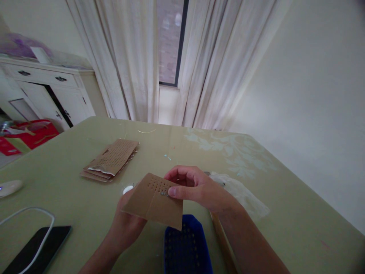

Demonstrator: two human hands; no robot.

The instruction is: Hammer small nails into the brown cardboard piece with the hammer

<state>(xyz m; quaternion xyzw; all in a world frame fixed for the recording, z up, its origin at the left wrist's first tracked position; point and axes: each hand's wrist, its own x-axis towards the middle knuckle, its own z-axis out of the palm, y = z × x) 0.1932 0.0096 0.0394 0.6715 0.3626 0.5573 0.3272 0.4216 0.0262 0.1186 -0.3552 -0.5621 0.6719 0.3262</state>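
Note:
A brown cardboard piece [154, 207] with rows of punched holes is held tilted above the table. My left hand [127, 224] grips it from below at its left side, most of the fingers hidden behind it. At the card's right edge, my right hand [196, 188] pinches it, thumb on top next to a few small grey metal bits [163, 192] in the holes. Below the card stands a blue plastic basket [186, 247] with a perforated bottom. A stack of similar perforated cardboard [114, 160] lies farther back on the left.
On the table [285, 205] lie a dark phone or tablet [37, 249], a white cable [47, 236], a white device [10, 188], a crumpled clear plastic bag [242, 194] and a wooden stick [221, 238]. Behind are curtains [134, 57] and a white cabinet [68, 91].

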